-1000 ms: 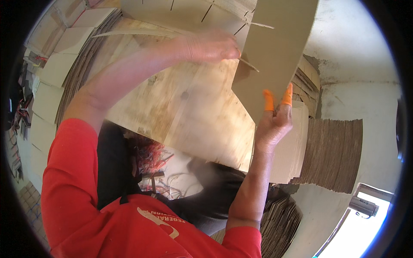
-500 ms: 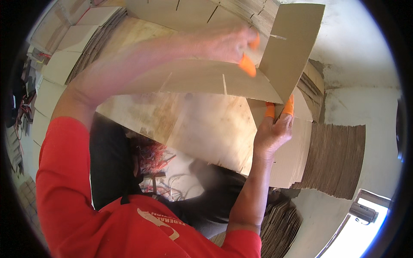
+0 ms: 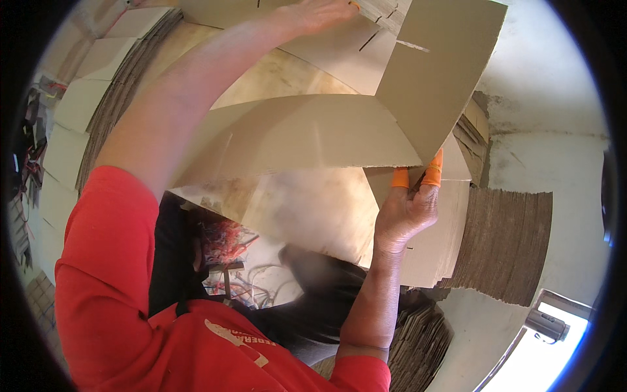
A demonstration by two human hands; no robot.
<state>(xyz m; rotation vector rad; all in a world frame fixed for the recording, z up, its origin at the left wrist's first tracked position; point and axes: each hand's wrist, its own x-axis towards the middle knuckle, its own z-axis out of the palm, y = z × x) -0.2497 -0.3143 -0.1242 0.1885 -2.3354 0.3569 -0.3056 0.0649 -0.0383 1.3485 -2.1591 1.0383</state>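
My right hand (image 3: 406, 212), with orange finger covers on thumb and finger, pinches the near corner where two cardboard pieces meet. One is a long slotted cardboard strip (image 3: 307, 134), stretching left from that corner. The other is a cardboard panel (image 3: 441, 72) with a short slot, standing up and slanting to the far right. My left hand (image 3: 326, 14) reaches to the far edge of the view, over other slotted cardboard. Its fingers look stretched out, though the top edge cuts off part of them; an orange cover shows on one tip.
A pale wooden board (image 3: 313, 202) lies beneath the work. Stacked cardboard (image 3: 506, 245) stands at the right beside a wall (image 3: 548, 157). More cardboard sheets (image 3: 85, 108) line the left. Red and white strands (image 3: 225, 242) lie below the board, near my legs.
My left hand has moved away from the joined cardboard, toward the far edge. My right hand keeps its pinch; the long strip sits slightly lower and nearer.
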